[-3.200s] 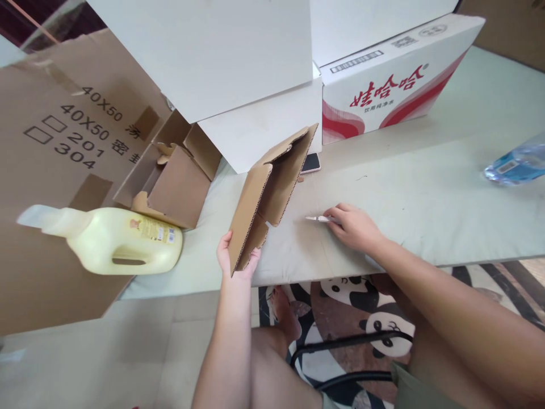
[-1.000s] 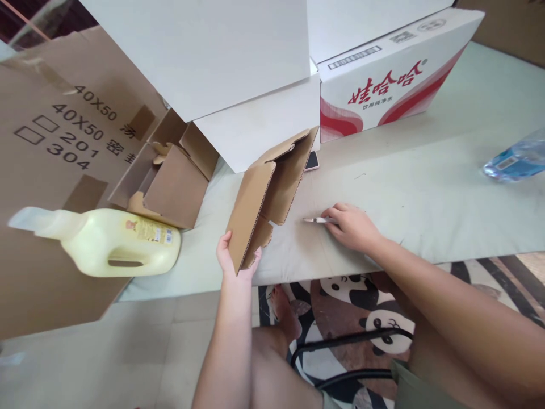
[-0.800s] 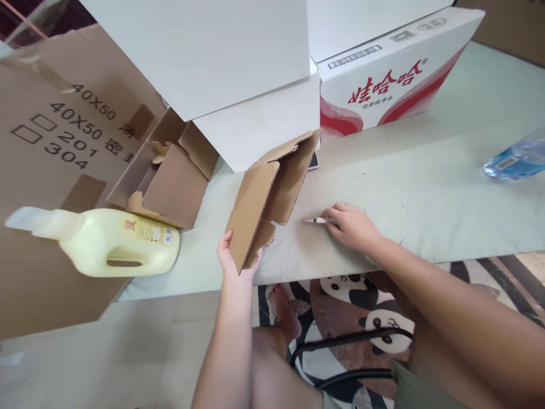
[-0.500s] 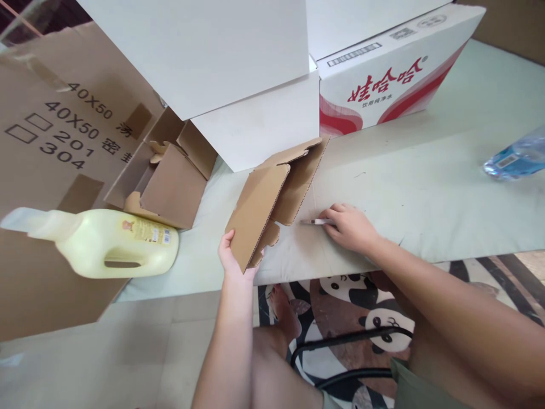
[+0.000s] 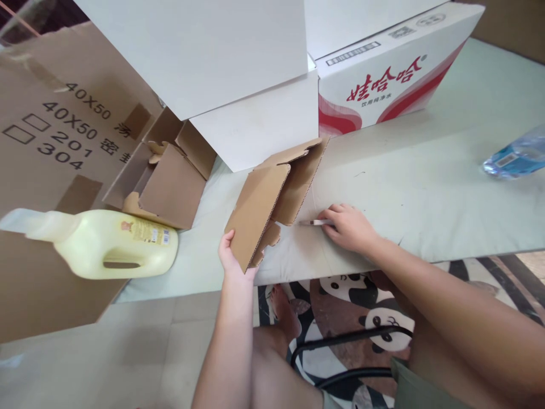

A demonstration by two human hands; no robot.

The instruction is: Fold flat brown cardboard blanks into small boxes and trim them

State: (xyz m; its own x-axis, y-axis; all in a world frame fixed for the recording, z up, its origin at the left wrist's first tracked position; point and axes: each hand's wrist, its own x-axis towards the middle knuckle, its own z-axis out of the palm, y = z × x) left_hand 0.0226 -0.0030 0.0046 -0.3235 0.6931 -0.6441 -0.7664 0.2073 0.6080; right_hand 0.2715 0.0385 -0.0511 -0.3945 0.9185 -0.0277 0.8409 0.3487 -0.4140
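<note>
Left hand [image 5: 233, 257] was clamped on the near end of the folded cardboard [image 5: 258, 199], thumb on its left panel. The cardboard sat tilted at the scene's middle, its far end before the white box [image 5: 268, 122]. Right hand [image 5: 349, 227], to the right, had its fingers together around a slim tool [image 5: 313, 222], tip pointing left; contact with the cloth [image 5: 374, 176] could not be told. A yellow jug [image 5: 149, 244] lay at near left, a water bottle [image 5: 517, 158] far right.
</note>
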